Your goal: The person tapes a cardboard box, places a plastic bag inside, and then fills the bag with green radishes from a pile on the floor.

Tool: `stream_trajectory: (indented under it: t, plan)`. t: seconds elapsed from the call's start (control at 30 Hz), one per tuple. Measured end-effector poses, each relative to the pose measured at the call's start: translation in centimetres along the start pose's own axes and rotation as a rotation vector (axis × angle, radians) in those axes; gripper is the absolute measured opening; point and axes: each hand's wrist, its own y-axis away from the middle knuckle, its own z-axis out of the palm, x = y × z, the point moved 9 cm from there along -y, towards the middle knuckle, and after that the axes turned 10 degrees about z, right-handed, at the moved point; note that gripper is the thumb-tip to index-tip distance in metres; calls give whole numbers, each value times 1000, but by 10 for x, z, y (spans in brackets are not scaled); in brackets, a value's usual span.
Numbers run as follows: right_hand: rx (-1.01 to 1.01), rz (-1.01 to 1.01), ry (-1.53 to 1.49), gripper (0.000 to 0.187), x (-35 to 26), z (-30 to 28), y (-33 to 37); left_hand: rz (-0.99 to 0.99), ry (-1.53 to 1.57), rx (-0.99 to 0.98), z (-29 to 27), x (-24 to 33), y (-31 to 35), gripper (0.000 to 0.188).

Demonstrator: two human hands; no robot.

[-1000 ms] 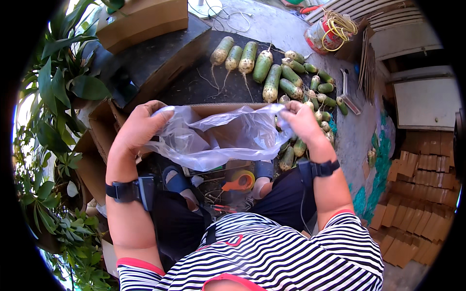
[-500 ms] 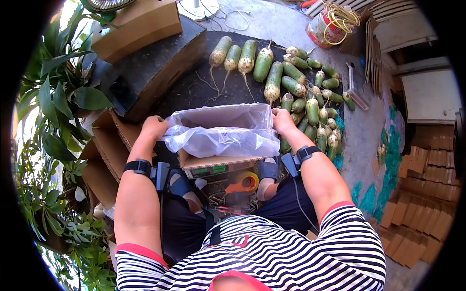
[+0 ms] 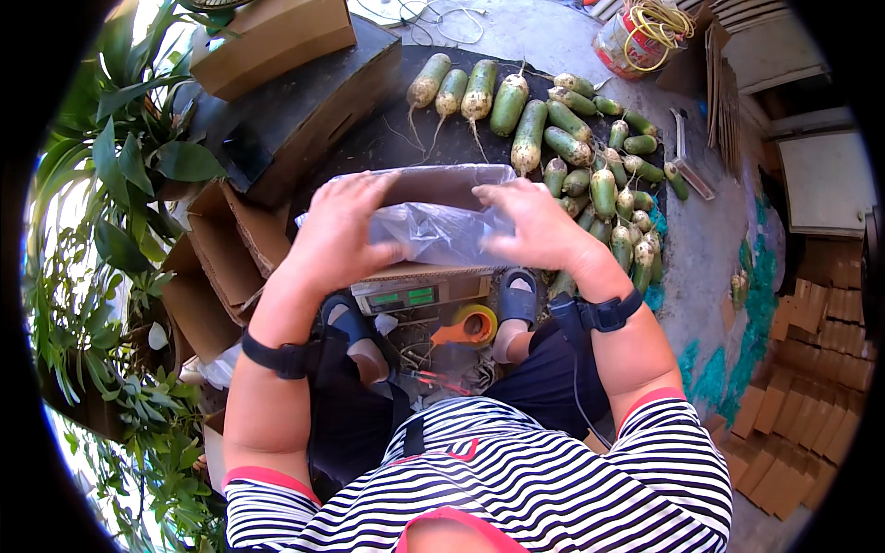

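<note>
A cardboard box (image 3: 438, 186) lined with a clear plastic bag (image 3: 433, 230) sits in front of me, on or just above a scale (image 3: 373, 302) with green displays. My left hand (image 3: 346, 230) is over the box's left side, its fingers apart from the thumb on the plastic. Over the right side is my right hand (image 3: 535, 221), also with thumb and fingers spread at the liner. Both are slightly blurred. The box's inner bottom is hidden by the plastic. Beyond and to the right lie several green radishes (image 3: 510, 106), pale at one end, with long roots on some.
An orange tape dispenser (image 3: 466, 327) lies between my feet. Open cardboard boxes (image 3: 217, 244) stand at left, near leafy plants (image 3: 115, 175). A dark bench (image 3: 304, 101) carries another box (image 3: 277, 46). Back right is a bucket (image 3: 619, 46) with yellow hose; stacked cardboard (image 3: 784, 396) lies at right.
Both hands have let go of the bag's outer corners and moved inward over the box. The box sits slightly farther away, and more of the scale shows beneath it.
</note>
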Motion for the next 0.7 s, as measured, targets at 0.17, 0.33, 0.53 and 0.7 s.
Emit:
stream_trajectory:
  t: [0.17, 0.33, 0.53, 0.7]
  plan:
    - [233, -91, 359, 34, -6, 2, 31, -88, -240, -323, 20, 8, 26, 58]
    - [432, -84, 372, 31, -14, 9, 75, -82, -388, -314, 29, 24, 65, 35]
    - [447, -105, 247, 36, 0, 38, 108, -292, -480, -441, 24, 31, 101, 44]
    - [344, 335, -477, 32, 57, 58, 109, -702, 126, -193, 53, -34, 148, 57]
